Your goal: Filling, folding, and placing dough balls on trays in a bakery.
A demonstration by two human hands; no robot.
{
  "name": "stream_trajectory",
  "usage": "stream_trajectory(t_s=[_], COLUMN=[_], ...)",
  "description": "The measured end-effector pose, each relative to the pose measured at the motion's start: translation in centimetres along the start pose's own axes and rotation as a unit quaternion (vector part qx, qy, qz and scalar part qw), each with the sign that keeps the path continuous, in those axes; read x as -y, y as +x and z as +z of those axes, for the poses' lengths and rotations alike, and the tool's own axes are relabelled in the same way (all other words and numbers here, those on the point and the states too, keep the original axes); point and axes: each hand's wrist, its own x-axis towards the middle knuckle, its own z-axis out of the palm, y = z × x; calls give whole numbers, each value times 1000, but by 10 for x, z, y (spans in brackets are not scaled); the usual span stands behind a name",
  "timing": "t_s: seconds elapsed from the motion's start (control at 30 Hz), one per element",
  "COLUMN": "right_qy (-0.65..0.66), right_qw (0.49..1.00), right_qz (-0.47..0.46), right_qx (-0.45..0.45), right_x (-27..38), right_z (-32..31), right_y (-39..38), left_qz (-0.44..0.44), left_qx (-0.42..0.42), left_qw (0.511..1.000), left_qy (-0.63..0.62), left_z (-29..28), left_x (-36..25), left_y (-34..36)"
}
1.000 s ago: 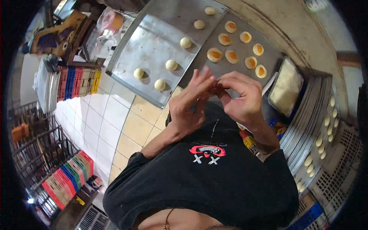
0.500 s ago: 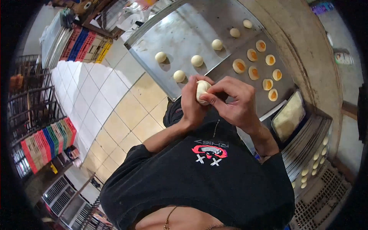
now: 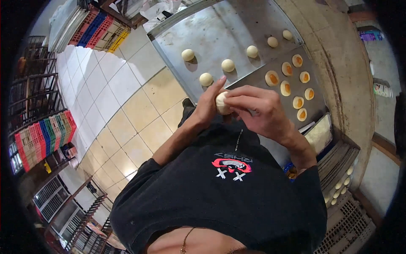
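Observation:
My left hand (image 3: 206, 109) cups a pale dough ball (image 3: 221, 103), its fingers wrapped around one side. The thumb and fingers of my right hand (image 3: 264, 111) pinch the dough's surface from the other side. Just beyond my hands, a metal tray (image 3: 198, 36) carries several smooth round dough balls (image 3: 228, 65). To the right, a darker tray surface (image 3: 265, 94) bears several flattened dough rounds (image 3: 285, 88), each with an orange filling in its middle. Part of the dough in my grip is hidden behind my fingers.
Right of my forearm sits a container of pale yellow stuff (image 3: 320, 134), beside stacked sheets or trays (image 3: 338, 163). More dough pieces (image 3: 338, 185) lie at the lower right. Coloured plastic crates (image 3: 99, 31) stand at the far left, with another crate row (image 3: 46, 137) nearer.
The pinching fingers of my right hand have shifted over the dough, and my left fingers have straightened somewhat. The whole view has turned slightly, so the trays appear further right.

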Motion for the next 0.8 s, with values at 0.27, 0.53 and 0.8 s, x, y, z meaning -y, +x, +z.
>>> stream_trajectory(t_s=[0.27,0.53,0.8], right_qy=[-40,-108,-99], right_qw=[998,993,966], right_qz=[6,26,188], right_qx=[-57,-50,-147], right_x=[-8,-42,-52], right_z=[21,39,58], right_y=[7,-5,-31], left_qz=[96,128,417], left_qx=[-182,-50,-411], left_qw=[957,985,607], left_qy=[-204,108,537], left_z=[0,-38,-214], left_x=[13,1,-49], left_y=[17,17,168])
